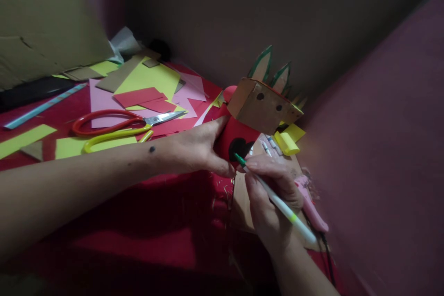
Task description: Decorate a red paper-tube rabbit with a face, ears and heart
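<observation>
A small figure has a cardboard box head point(255, 104) with two dark round eyes and pointed ears edged in green. Its red body point(231, 132) carries black rounded patches point(237, 148) near the bottom. My left hand point(197, 145) holds the body from the left, fingers behind it and thumb along the front lower edge. In my right hand point(274, 194), pinched between thumb and fingers, is a slim white pen point(279, 201) with a green tip and a yellow band. The green tip is at the black patch; whether it touches I cannot tell.
Red-and-yellow-handled scissors point(149, 122) lie left among yellow, pink and red paper pieces point(149, 81). A striped strip point(45, 106) lies farther left. At right, a pink glue gun point(312, 206) with a cord, crayons point(267, 148) and folded yellow paper point(287, 143) rest near a wall.
</observation>
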`<state>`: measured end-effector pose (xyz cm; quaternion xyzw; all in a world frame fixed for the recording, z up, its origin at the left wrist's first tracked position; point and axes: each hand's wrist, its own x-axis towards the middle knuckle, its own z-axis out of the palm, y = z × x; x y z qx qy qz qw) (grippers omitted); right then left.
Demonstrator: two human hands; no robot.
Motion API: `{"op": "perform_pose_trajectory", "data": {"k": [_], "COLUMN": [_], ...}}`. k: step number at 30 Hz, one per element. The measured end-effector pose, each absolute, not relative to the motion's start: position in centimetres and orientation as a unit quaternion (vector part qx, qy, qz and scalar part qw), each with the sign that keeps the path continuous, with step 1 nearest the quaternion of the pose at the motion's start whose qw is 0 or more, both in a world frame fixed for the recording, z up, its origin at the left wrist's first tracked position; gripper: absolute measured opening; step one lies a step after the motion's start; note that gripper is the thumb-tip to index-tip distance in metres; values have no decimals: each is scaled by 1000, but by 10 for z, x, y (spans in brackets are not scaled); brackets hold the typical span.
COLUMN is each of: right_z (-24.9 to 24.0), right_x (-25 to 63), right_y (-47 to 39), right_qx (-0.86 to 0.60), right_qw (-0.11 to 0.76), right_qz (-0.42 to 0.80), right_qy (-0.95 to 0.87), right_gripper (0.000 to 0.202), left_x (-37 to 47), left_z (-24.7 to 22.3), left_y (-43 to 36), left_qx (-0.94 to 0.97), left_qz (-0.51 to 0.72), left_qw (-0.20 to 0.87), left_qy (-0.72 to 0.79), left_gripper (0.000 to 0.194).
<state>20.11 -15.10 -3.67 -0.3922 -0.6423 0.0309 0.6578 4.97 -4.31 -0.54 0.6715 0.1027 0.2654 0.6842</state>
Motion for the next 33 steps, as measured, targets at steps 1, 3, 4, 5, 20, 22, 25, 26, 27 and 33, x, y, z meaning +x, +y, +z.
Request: {"op": "perform_pose_trajectory", "data": {"k": [1,3,4,5,20,22,25,26,27,33], "right_z": [-37,-37,-37,-37,-31,-31,-31,-32,-32,-32], "right_x": [201,201,201,201,203,203,203,203,203,205], "right_y": [-151,-151,-151,-151,-153,-153,-152,-152,-152,-153], "right_qx": [-392,-393,-394,-394,-403,-404,-404,-403,-404,-410], "right_qw": [657,657,659,660,633,628,626,628,629,623], "right_qz": [31,35,37,37,39,40,38,36,34,25], "right_qy": [-644,-642,-640,-638,-660,-664,-666,-665,-664,-666], "right_gripper": [29,28,28,28,29,28,28,28,28,27], "left_x": [50,50,50,50,48,48,49,49,49,49], "left_z": [-5,-5,-6,-7,-6,-7,-9,-10,-11,-9], "left_y": [-43,-43,-43,-43,-46,-45,-43,-42,-41,-42], "left_qx": [674,681,683,684,671,675,680,681,682,679], "left_qz": [266,265,265,265,272,274,270,267,265,268], "left_qw": [682,675,672,670,680,676,675,675,675,675], "left_qy": [102,104,106,110,112,107,97,94,94,104], "left_gripper": [53,53,53,54,56,53,52,53,54,55]}}
